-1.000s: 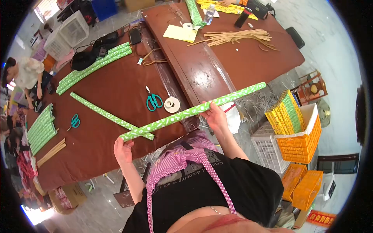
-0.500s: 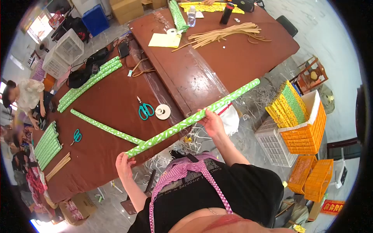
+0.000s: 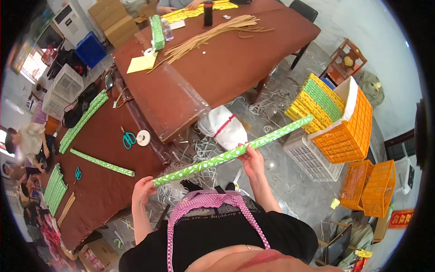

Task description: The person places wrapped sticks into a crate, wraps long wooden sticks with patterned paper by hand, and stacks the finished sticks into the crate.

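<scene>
A long green roll with a white leaf-like pattern (image 3: 206,164) is held slantwise in front of my body, its right end higher. My left hand (image 3: 144,190) has its fingers closed round the lower left end. Farther along, my right hand (image 3: 252,162) grips the roll past its middle, thumb and fingers around it. The far end points toward yellow and green rolls (image 3: 315,102) stacked over an orange crate (image 3: 349,136). On the brown-covered table to the left lies one more green roll (image 3: 103,162), apart from my hands.
Teal scissors (image 3: 129,139) and a tape roll (image 3: 143,138) lie on the table, with more green rolls (image 3: 54,190) at its left. Tan strips (image 3: 208,38) spread over the far table. A white sack (image 3: 222,127) and shredded strips cover the floor. Other people sit at the tables.
My view and body have turned right, toward the crates. The held roll has come away from over the table and now hangs above the floor, its far end close to the stacked rolls.
</scene>
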Motion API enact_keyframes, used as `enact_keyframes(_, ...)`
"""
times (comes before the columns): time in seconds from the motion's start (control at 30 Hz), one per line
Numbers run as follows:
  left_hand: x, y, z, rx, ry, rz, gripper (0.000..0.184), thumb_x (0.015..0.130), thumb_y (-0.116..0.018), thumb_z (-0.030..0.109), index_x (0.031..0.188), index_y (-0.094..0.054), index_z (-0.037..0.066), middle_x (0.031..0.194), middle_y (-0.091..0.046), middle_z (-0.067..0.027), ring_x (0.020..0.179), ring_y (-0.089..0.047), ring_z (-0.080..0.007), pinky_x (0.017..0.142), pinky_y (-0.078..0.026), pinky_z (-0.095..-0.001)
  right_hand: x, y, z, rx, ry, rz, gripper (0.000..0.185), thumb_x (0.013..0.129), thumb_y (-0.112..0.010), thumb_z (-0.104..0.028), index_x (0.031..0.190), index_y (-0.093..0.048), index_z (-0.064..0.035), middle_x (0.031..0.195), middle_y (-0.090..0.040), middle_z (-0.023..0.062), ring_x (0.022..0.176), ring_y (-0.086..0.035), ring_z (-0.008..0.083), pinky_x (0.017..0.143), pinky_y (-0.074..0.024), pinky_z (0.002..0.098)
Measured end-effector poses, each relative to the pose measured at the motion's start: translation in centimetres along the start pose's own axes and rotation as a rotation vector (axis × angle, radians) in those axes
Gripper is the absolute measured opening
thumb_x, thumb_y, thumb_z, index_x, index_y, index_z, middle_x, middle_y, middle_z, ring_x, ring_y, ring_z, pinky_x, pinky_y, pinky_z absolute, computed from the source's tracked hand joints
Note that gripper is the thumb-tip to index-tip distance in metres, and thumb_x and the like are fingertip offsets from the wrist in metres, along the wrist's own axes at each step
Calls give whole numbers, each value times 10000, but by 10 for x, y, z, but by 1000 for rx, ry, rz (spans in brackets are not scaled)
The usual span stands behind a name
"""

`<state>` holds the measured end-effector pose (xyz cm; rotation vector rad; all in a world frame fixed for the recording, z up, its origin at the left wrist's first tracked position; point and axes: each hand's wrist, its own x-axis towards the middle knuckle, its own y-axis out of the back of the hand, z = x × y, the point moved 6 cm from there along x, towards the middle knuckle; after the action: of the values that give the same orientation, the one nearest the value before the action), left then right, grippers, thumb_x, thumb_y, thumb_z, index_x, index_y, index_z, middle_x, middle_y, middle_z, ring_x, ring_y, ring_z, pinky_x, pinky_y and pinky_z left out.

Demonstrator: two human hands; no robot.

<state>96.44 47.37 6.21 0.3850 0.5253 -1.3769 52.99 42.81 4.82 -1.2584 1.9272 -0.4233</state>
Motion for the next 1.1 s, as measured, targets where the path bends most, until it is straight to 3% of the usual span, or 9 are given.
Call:
enact_keyframes(0.37,-40,-97,-8,29,46,-133,212,792,-582,80,974,-539,-20,813,-599,-71,650,-581,-148,556,-495,-264,-22,95,-62,84,14,61,182,874,-489,-181,1008,-488,-57,1026,-582,151,914,-574,251,779,-473,430)
enact_keyframes(1.1,91,-153,39,-96,12,-215,226,791,-566,94,986,-537,-16,794,-596,-81,627,-568,-151,542,-480,-264,61,62,-116,61,64,41,186,878,-486,-179,1003,-473,-42,1048,-575,167,909,-578,258,775,-477,422)
